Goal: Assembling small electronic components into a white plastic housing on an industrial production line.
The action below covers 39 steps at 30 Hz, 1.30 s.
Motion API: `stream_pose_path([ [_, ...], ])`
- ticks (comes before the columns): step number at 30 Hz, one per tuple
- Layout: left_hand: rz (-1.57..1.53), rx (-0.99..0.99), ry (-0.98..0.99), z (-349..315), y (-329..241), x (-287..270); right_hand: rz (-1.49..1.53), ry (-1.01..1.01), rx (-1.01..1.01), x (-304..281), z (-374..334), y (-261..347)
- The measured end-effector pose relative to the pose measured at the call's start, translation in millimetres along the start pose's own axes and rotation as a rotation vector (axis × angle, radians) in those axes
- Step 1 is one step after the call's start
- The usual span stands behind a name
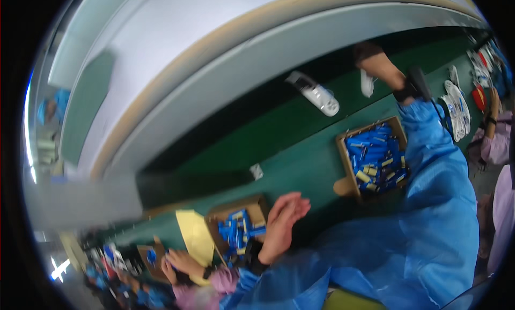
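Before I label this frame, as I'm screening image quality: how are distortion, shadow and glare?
Head view: the grey shelf edge looks fisheye-bowed; head view: deep shadow darkens the right hand; head view: a bright light glares at lower left.

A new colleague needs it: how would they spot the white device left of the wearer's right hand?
Along the long green workbench runs a darker green strip. On it, left of the wearer's right hand, lies an elongated white device. Unlike the white unit partly hidden by that hand, it shows whole, with a dark patch near one end.
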<state>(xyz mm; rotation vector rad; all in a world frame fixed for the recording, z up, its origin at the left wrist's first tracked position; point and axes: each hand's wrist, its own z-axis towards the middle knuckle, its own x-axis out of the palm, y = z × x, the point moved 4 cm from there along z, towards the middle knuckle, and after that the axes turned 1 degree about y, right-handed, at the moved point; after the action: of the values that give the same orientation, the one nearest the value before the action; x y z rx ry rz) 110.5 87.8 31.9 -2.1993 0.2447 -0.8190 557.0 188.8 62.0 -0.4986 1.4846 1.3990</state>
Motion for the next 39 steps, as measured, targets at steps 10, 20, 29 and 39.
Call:
stream_pose_path([
  [10, -0.341, 0.195, 0.118, -55.0, -6.2, 7.6, 0.799, 0.674, -0.128, 58.1, -242.7, 311.6],
  [20, -0.402, 0.414, 0.119, -102.5, -26.0, 18.4, 1.069, -0.132, -0.010, 18.6, -290.5, 271.2],
  [29, -0.359, 0.437, 0.196, -116.2, -19.2, 29.0, 1.212, 0.127, 0.024, 34.3, -306.9, 284.9],
  [39, -0.349, 0.500, 0.059, -123.6, -18.3, 32.4, 0.741, -0.107, -0.370, 7.5, -318.0, 307.6],
])
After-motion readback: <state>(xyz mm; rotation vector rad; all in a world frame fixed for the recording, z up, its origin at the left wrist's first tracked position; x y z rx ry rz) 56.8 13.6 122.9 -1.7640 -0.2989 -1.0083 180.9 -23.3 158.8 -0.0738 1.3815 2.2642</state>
